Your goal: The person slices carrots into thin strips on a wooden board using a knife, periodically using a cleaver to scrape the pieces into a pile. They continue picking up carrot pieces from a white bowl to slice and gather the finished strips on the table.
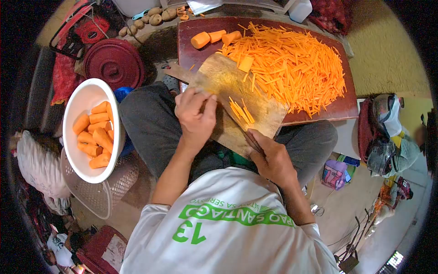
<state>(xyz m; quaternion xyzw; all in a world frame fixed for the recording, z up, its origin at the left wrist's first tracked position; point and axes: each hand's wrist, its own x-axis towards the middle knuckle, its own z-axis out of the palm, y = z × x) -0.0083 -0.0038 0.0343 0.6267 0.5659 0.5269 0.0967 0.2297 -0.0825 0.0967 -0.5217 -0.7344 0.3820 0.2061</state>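
Observation:
My right hand [273,160] is wrapped round the handle of a knife [232,115], whose blade lies across a worn wooden cutting board [264,109]. A few thin carrot sticks [242,111] rest on the board beside the blade. On the blade's other side is my left hand [197,109], its fingers bent and close together at the board's left edge; whatever they hold, if anything, is too small to name. Beyond the board, a large heap of carrot strips [296,66] covers much of a dark red table [194,34]. An orange carrot slab [245,64] lies at the board's top edge.
Peeled carrot pieces [200,40] sit at the table's far left. A white basin [70,132] of peeled carrots stands at my left, over a mesh basket [86,194]. Behind it is a round red lid [113,64]. Potatoes [155,19] lie at the back.

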